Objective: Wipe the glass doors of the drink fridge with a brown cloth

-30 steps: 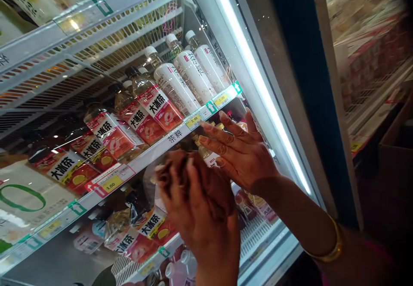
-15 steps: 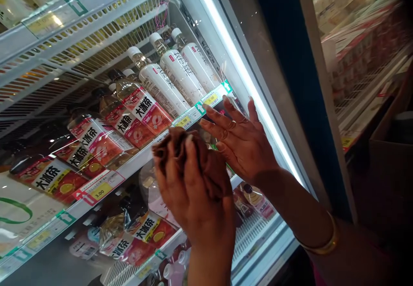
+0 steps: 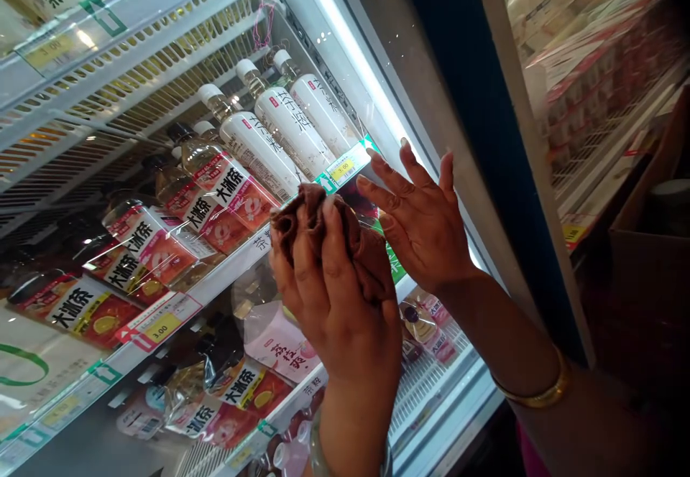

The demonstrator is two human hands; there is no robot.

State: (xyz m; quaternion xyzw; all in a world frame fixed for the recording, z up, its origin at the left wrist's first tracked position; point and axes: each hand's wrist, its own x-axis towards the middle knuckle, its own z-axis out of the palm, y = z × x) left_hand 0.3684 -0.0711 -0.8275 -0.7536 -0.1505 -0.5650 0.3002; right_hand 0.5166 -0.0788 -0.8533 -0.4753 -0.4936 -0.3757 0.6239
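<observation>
My left hand (image 3: pixel 337 297) is wrapped round a crumpled brown cloth (image 3: pixel 366 247) and holds it up in front of the glass door of a lit drinks fridge. A pale bangle circles that wrist. Just to the right, my right hand (image 3: pixel 423 225) has its fingers spread and nothing in it, close to the glass; whether it touches cannot be made out. A gold bangle (image 3: pixel 553 383) hangs on my right forearm. Beyond the hands, white-labelled bottles (image 3: pixel 294 121) and red-labelled iced tea bottles (image 3: pixel 237 182) stand on a shelf, partly covered by the cloth.
Price tags line the shelf edge (image 3: pixel 215 279). Lower down are more bottles (image 3: pixel 253 383) and a wire shelf (image 3: pixel 431 398). A dark blue upright (image 3: pixel 474 118) borders the fridge on the right. Past it are stacked packs (image 3: pixel 598 96) and a cardboard box (image 3: pixel 647 197).
My left hand has moved up and to the right with the cloth. My right hand has shifted right, its fingers spread wider. The view has drifted slightly, so the shelves appear further left.
</observation>
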